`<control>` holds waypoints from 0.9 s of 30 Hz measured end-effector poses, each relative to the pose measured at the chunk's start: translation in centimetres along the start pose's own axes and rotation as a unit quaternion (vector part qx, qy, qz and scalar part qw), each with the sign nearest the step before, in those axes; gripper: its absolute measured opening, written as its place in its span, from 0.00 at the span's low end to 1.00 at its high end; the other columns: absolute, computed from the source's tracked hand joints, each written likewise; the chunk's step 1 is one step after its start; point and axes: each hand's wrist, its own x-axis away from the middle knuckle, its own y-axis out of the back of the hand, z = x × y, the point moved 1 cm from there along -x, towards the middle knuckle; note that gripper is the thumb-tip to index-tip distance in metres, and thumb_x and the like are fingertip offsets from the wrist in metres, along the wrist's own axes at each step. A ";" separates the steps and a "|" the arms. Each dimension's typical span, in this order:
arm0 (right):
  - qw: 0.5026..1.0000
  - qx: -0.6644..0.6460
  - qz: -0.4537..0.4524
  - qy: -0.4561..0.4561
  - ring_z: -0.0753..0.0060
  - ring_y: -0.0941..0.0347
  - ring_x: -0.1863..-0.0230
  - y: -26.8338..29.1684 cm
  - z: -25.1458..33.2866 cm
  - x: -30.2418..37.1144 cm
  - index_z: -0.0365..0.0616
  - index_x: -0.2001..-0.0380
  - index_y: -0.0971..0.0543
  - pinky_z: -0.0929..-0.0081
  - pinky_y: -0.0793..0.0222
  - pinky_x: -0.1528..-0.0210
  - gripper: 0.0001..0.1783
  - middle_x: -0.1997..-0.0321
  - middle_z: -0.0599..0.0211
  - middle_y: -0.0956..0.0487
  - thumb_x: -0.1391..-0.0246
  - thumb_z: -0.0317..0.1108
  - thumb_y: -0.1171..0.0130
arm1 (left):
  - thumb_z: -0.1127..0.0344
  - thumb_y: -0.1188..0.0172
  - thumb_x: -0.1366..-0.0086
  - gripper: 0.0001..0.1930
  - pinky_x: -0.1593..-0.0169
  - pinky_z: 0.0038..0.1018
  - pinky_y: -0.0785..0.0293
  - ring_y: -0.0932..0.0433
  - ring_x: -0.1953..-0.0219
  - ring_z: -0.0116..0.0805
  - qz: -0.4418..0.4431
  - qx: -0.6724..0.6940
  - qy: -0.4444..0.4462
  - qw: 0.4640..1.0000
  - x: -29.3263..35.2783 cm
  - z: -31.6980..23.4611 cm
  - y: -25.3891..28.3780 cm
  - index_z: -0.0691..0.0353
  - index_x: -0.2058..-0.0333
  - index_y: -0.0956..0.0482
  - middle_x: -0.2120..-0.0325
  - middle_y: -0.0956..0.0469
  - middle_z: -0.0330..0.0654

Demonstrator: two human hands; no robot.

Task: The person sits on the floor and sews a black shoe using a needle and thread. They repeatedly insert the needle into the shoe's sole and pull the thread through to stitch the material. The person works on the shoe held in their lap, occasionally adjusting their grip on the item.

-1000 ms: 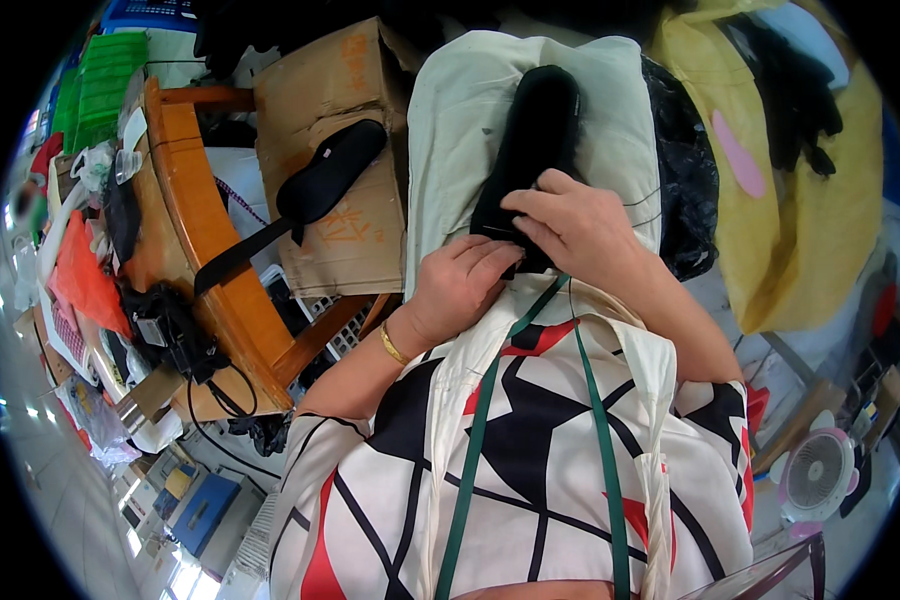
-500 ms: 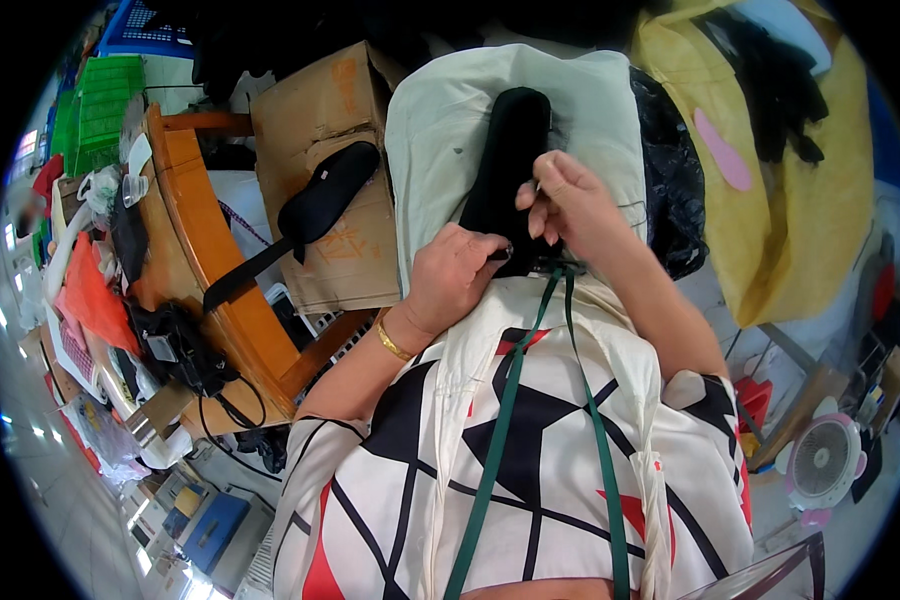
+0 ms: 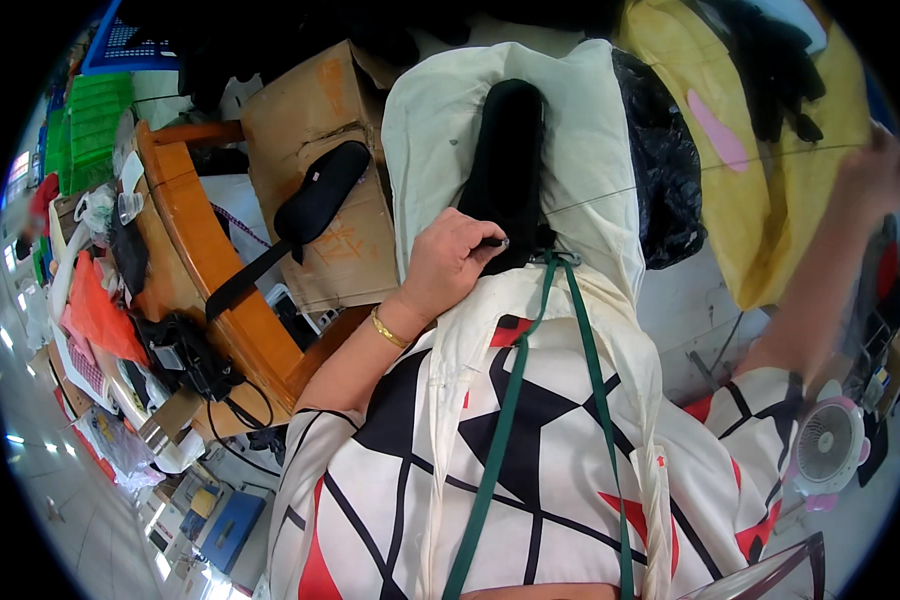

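A black cloth shoe (image 3: 511,150) lies sole-end away from me on the pale cloth (image 3: 590,130) over my lap. My left hand (image 3: 448,258) is closed on its near edge, thumb and forefinger pinching the black fabric. From the shoe a thin dark thread (image 3: 630,190) runs taut across to the far right. There my right hand (image 3: 873,175), raised with the arm stretched out, is closed at the thread's end; motion blurs its fingers, and any needle cannot be made out. Green apron straps (image 3: 505,420) hang below the shoe.
Left of my lap, a second black shoe piece with a long strap (image 3: 320,195) rests on a cardboard box (image 3: 300,110) beside a wooden chair (image 3: 195,230). To the right are a black plastic bag (image 3: 665,170), a yellow sack (image 3: 770,230) and a small fan (image 3: 828,445).
My right hand has swung from above the shoe far out to the right, drawing the thread taut. My left hand keeps its grip on the shoe, which has shifted slightly.
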 end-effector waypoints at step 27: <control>0.783 0.267 0.555 -0.089 0.50 0.24 0.78 -12.4 -8.2 28.3 0.42 0.65 0.19 0.59 0.29 0.75 0.07 0.79 0.56 0.21 0.49 0.28 0.41 | 0.81 0.30 0.54 0.16 0.66 0.30 0.27 0.24 0.71 0.39 -0.091 0.018 -0.023 0.995 1.5 1.7 -1.0 0.57 0.67 0.23 0.71 0.18 0.37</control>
